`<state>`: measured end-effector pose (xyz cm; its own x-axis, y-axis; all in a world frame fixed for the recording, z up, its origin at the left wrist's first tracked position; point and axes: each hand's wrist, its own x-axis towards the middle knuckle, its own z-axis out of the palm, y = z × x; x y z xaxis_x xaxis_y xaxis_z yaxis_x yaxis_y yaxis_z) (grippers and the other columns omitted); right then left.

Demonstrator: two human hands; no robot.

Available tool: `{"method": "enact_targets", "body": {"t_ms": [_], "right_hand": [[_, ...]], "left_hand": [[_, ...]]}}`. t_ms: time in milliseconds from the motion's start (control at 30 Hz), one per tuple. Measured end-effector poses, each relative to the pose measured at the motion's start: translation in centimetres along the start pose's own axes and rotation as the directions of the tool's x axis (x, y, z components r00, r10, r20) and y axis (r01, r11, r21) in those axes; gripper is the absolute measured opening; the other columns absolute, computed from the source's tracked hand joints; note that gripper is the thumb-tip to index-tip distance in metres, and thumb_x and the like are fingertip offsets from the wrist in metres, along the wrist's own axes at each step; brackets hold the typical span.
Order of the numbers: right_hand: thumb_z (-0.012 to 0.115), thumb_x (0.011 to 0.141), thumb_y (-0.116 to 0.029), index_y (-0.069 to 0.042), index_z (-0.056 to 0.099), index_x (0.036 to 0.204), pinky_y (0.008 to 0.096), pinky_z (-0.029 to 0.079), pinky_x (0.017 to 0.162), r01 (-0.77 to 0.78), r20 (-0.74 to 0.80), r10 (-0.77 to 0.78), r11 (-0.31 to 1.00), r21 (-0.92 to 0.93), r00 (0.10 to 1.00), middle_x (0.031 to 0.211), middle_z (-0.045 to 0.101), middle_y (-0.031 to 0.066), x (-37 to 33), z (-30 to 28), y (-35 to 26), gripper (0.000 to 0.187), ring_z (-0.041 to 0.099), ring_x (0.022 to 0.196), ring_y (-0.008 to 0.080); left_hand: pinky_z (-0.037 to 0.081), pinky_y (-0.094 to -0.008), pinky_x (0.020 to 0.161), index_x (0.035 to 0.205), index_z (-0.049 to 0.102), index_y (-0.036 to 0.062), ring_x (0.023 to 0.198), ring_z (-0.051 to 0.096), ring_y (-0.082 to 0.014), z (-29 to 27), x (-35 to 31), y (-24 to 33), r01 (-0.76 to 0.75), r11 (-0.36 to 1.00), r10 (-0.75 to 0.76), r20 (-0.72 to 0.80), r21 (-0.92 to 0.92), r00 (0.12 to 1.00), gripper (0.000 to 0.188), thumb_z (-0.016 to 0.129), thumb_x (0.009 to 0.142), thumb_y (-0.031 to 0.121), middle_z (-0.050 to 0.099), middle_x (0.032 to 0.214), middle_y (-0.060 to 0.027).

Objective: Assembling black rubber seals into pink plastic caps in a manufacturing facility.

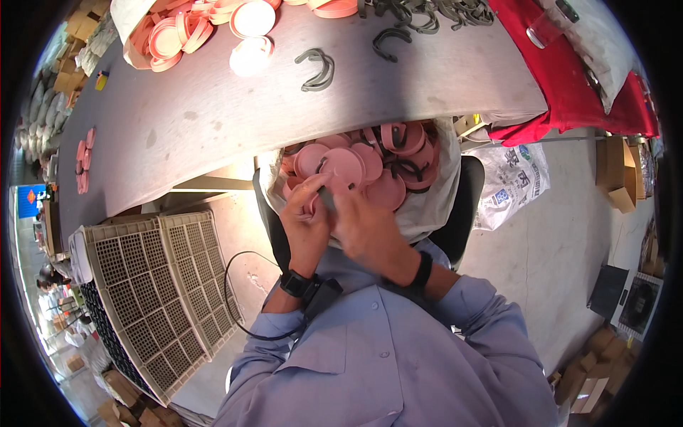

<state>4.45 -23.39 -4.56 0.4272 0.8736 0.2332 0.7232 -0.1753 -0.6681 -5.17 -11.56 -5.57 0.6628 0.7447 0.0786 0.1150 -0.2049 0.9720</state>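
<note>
Both hands are in front of me over a white bag [442, 206] filled with pink round lids [386, 191], several with dark curved handles. My left hand [304, 229] is closed on the edge of a pink lid [344, 168] that has small dark fittings at its sides. Close beside it, my right hand [370, 235] has its fingers curled in and slightly blurred. A dark piece [327, 198] shows between the two hands. What the right fingertips grip is hidden.
On the grey table [206, 135] lie loose dark curved handles [315, 70], a dark handle pile [434, 13] and pink lids [252, 20]. A beige plastic crate [153, 285] stands at the left. Red cloth [590, 107] hangs at the right, above a printed white sack [512, 178].
</note>
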Motion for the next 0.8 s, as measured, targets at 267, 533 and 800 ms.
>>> {"method": "enact_targets", "body": {"t_ms": [267, 533, 800], "right_hand": [[0.058, 0.094, -0.012, 0.004, 0.049, 0.138, 0.0442, 0.059, 0.070, 0.130, 0.053, -0.121, 0.958, -0.256, 0.991, 0.142, 0.054, 0.0298, 0.1, -0.6, -1.6, 0.048, 0.070, 0.089, 0.0384], [0.059, 0.093, -0.012, -0.005, 0.061, 0.122, 0.0479, 0.060, 0.074, -0.152, 0.207, 0.242, 0.915, -0.373, 0.948, 0.114, 0.068, 0.0161, 0.0, -5.5, 8.7, 0.030, 0.072, 0.091, 0.0406], [0.065, 0.092, -0.017, -0.003, 0.058, 0.125, 0.0528, 0.059, 0.071, -0.252, 0.181, 0.390, 0.822, -0.511, 0.903, 0.105, 0.068, 0.0245, -0.2, -0.3, 18.8, 0.037, 0.073, 0.085, 0.0426]], "left_hand": [[0.049, -0.0367, 0.111, 0.159, 0.032, -0.0002, 0.137, 0.054, -0.0253, -2.4, 2.2, 1.2, 0.519, 0.488, -0.250, 0.457, -0.702, 0.853, 0.079, 0.064, 0.086, -0.001, 0.051, 0.151, -0.0154], [0.057, -0.0301, 0.093, 0.119, 0.073, -0.0014, 0.104, 0.070, -0.0165, -5.5, 6.8, 0.0, 0.115, 0.986, -0.131, 0.130, 0.125, 0.983, 0.028, 0.077, 0.098, 0.017, 0.075, 0.110, -0.0102], [0.056, -0.0356, 0.092, 0.128, 0.067, -0.0015, 0.103, 0.071, -0.0233, -9.4, 20.4, 2.7, -0.221, 0.785, 0.300, -0.043, 0.579, 0.953, 0.040, 0.079, 0.096, 0.020, 0.073, 0.113, -0.0154]]}}
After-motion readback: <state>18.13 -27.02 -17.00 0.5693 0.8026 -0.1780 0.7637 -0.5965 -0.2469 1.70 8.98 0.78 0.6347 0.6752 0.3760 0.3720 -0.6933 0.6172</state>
